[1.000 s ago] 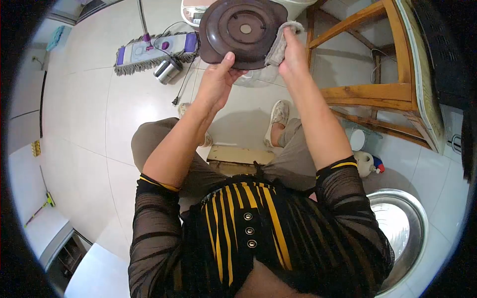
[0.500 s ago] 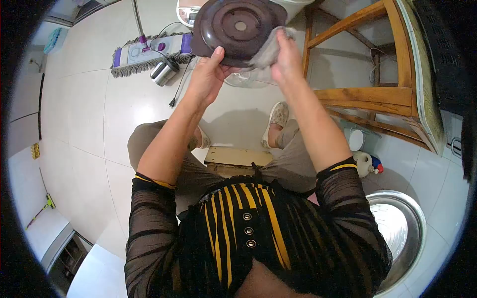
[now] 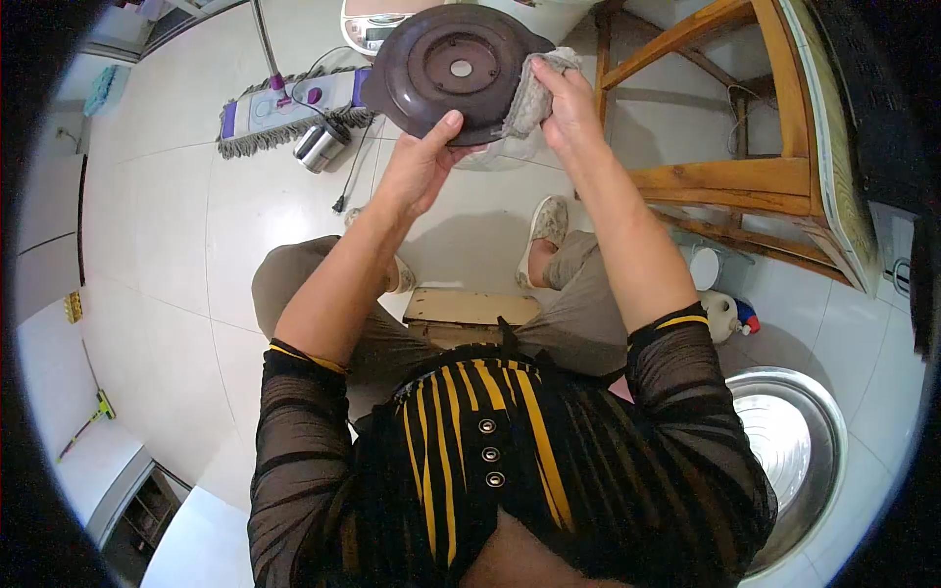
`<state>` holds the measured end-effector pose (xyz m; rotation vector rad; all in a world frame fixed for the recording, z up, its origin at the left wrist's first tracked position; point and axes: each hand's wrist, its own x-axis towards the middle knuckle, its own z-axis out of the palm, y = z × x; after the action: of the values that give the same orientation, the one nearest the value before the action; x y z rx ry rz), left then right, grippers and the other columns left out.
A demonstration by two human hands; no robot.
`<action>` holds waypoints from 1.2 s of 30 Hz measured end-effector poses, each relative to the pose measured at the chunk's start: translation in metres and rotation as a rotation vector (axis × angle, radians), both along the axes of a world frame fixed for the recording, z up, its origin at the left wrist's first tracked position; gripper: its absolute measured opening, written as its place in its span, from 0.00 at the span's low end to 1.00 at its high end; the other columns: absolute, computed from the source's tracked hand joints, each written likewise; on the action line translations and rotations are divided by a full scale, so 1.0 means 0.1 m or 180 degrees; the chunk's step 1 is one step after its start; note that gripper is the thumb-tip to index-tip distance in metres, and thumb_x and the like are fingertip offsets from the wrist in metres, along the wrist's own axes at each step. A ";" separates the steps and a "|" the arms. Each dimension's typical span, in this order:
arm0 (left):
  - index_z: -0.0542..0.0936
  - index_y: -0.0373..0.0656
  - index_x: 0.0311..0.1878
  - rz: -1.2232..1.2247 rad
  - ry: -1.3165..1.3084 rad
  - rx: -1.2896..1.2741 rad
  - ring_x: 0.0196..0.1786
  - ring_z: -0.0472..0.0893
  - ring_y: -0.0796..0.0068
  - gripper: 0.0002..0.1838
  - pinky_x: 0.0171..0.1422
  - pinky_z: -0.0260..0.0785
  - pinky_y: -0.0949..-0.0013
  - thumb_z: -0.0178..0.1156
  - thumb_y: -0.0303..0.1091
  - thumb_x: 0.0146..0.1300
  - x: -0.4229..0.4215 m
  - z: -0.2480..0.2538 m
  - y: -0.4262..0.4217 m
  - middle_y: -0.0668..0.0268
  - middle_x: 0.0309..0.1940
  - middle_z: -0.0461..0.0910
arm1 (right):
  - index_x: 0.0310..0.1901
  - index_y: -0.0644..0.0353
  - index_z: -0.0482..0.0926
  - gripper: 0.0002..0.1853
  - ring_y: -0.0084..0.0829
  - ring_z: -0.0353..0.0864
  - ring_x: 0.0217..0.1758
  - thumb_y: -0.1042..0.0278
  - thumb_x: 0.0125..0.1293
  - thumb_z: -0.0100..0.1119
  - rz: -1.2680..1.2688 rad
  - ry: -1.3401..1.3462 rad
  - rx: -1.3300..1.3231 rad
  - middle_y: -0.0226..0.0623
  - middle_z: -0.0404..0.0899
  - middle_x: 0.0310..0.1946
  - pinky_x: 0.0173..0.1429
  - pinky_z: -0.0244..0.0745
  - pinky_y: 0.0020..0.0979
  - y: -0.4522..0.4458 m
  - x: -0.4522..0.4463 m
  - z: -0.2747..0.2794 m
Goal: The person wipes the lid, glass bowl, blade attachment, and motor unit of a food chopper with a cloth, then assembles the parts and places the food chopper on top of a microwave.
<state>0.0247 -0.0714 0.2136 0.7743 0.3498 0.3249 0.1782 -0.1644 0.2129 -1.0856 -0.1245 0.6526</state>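
In front of me, tilted, is a dark brown round dish-like piece (image 3: 412,73) with small side lugs, a raised ring and a pale round spot in the middle. I cannot tell if it is a lid or a pot base. My left hand (image 3: 420,167) grips its near edge, thumb on top and fingers underneath. At the right edge, my right hand (image 3: 571,106) is closed on a grey-white cloth (image 3: 529,100), which is pressed against the rim. Part of the cloth hangs below the fingers.
A flat mop (image 3: 294,98) and a metal appliance (image 3: 321,147) with a cord lie left. Behind the brown piece stands a pinkish scale-like device (image 3: 365,34). At right are a wooden chair (image 3: 725,181), a bottle (image 3: 720,316) and a metal basin (image 3: 833,431).
The brown piece has shifted slightly left and down, and both hands with it. The cloth has moved a little along the right rim and is bunched closer to my right fingers.
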 end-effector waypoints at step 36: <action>0.66 0.37 0.55 -0.0187 0.0254 0.0305 0.51 0.73 0.70 0.23 0.55 0.68 0.66 0.57 0.37 0.59 -0.12 -0.07 0.35 0.61 0.49 0.72 | 0.41 0.67 0.74 0.15 0.25 0.76 0.39 0.63 0.59 0.57 0.0942 -0.0801 -0.0671 0.35 0.78 0.37 0.47 0.69 0.26 -0.18 0.10 -0.13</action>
<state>0.0123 -0.0364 0.2062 0.8916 0.3878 0.2576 0.1882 -0.1820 0.2003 -1.3654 -0.4483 0.8041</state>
